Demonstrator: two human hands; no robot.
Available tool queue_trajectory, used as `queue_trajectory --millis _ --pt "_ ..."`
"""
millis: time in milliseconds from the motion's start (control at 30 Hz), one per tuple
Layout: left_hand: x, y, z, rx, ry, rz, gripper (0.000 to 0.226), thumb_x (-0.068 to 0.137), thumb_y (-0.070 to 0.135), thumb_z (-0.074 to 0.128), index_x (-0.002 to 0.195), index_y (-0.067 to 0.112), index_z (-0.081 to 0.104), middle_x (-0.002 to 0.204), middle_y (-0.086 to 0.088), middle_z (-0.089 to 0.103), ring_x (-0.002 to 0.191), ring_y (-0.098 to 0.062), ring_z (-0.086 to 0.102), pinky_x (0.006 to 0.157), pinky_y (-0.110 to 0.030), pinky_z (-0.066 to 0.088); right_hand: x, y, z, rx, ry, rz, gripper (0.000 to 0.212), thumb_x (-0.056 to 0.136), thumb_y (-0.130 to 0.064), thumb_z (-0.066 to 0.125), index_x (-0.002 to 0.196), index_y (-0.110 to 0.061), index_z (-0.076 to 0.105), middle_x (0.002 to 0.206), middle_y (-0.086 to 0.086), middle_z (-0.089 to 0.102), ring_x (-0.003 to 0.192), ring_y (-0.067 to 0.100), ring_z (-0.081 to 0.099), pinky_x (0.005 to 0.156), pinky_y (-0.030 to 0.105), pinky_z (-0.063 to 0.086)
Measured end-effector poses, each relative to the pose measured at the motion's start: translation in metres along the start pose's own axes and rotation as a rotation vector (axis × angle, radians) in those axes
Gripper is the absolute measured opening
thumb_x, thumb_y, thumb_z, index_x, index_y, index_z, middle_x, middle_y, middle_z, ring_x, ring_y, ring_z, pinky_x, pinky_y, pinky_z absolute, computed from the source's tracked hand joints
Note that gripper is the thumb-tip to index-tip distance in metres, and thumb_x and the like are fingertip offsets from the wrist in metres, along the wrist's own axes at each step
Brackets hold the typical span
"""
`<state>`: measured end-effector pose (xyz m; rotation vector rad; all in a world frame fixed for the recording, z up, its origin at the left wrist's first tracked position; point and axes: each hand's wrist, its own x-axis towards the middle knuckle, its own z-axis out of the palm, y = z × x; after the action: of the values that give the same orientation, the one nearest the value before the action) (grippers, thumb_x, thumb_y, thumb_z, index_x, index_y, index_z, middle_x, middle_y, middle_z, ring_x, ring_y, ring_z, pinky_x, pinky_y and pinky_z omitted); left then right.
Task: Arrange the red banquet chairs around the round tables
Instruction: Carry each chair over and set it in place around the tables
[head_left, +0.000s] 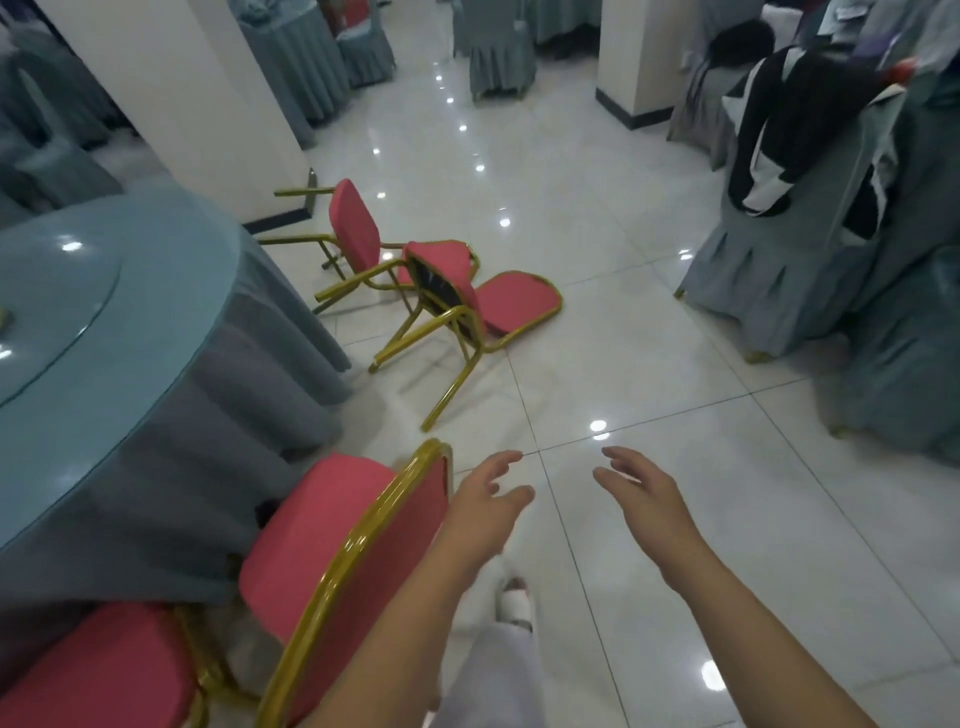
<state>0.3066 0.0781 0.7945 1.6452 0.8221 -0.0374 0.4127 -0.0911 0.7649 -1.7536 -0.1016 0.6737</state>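
Note:
A round table (104, 322) with a blue-grey cloth and a glass top fills the left. One upright red banquet chair (332, 530) with a gold frame stands pushed against it, and another red chair (98, 670) sits at the bottom left. Two more red chairs lie tipped over on the floor ahead: the nearer chair (467, 306) on its side, the farther chair (353, 234) by the pillar. My left hand (483, 499) hovers just right of the upright chair's back, fingers relaxed, holding nothing. My right hand (639, 493) reaches forward, also holding nothing.
A white pillar (182, 98) stands behind the fallen chairs, and a second pillar (639, 52) rises at the back right. Chairs in grey covers (810, 234) line the right side, one draped with dark clothing. Glossy white tiled floor (649, 322) runs down the middle.

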Motion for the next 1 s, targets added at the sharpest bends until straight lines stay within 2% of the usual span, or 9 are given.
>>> queue_trajectory --millis 67,133,333,433,633,733,867,1000 --pt "0.046 0.014 0.007 0.023 -0.032 -0.03 0.038 0.088 0.033 0.065 0.121 0.049 0.056 0.133 0.014 0.048 0.124 -0.011 0.045 0.079 -0.026 0.044 0.045 -0.014 -0.009 -0.036 -0.022 0.012 0.031 0.091 -0.036 0.065 0.121 -0.038 0.059 0.126 -0.013 0.054 0.122 0.012 0.05 0.091 0.029 0.038" --pt "0.1 0.03 0.008 0.027 -0.044 -0.031 0.038 0.088 0.033 0.065 0.121 0.049 0.055 0.13 0.015 0.048 0.121 -0.011 0.045 0.085 -0.029 0.04 0.093 -0.035 -0.021 -0.086 -0.034 -0.003 0.032 0.09 -0.038 0.066 0.121 -0.04 0.059 0.125 -0.015 0.054 0.121 0.011 0.051 0.092 0.031 0.04" --pt "0.253 0.086 0.0 -0.088 -0.047 -0.139 0.04 0.087 0.028 0.066 0.124 0.039 0.056 0.133 0.006 0.049 0.115 -0.014 0.05 0.089 -0.031 0.039 0.216 -0.101 -0.06 -0.168 0.052 0.044 0.032 0.091 -0.038 0.065 0.122 -0.04 0.059 0.13 -0.008 0.055 0.114 0.01 0.055 0.087 0.031 0.041" --pt "0.316 0.118 -0.002 -0.108 -0.084 -0.164 0.036 0.088 0.027 0.066 0.12 0.038 0.056 0.133 0.002 0.05 0.104 -0.01 0.052 0.083 -0.028 0.039 0.264 -0.128 -0.074 -0.196 0.084 0.078 0.035 0.091 -0.039 0.065 0.126 -0.039 0.058 0.131 -0.006 0.054 0.107 0.004 0.055 0.083 0.03 0.041" --pt "0.43 0.177 0.008 -0.082 -0.124 -0.21 0.037 0.089 0.026 0.065 0.124 0.036 0.056 0.134 0.001 0.051 0.109 -0.015 0.049 0.088 -0.032 0.036 0.367 -0.166 -0.097 -0.148 0.167 0.101 0.033 0.089 -0.039 0.066 0.122 -0.041 0.06 0.13 -0.006 0.056 0.105 0.003 0.056 0.085 0.032 0.041" --pt "0.49 0.194 0.013 -0.068 -0.135 -0.239 0.038 0.089 0.028 0.064 0.125 0.036 0.055 0.134 0.001 0.05 0.111 -0.016 0.049 0.09 -0.033 0.036 0.433 -0.179 -0.102 -0.137 0.146 0.116 0.034 0.089 -0.04 0.066 0.123 -0.042 0.059 0.131 -0.007 0.056 0.106 0.003 0.056 0.08 0.03 0.042" --pt "0.572 0.214 0.016 -0.064 -0.088 -0.302 0.038 0.087 0.028 0.067 0.122 0.036 0.056 0.133 0.001 0.052 0.113 -0.016 0.05 0.091 -0.034 0.039 0.542 -0.2 -0.105 -0.108 0.099 0.11 0.033 0.09 -0.041 0.065 0.122 -0.041 0.059 0.128 -0.009 0.056 0.101 -0.006 0.052 0.072 0.019 0.04" --pt "0.651 0.254 0.006 0.011 -0.013 -0.387 0.046 0.087 0.028 0.067 0.131 0.032 0.053 0.135 -0.001 0.05 0.113 -0.019 0.05 0.091 -0.034 0.041 0.658 -0.242 -0.104 -0.113 -0.04 0.129 0.026 0.091 -0.039 0.065 0.115 -0.042 0.059 0.123 -0.007 0.057 0.098 -0.006 0.053 0.07 0.017 0.039"
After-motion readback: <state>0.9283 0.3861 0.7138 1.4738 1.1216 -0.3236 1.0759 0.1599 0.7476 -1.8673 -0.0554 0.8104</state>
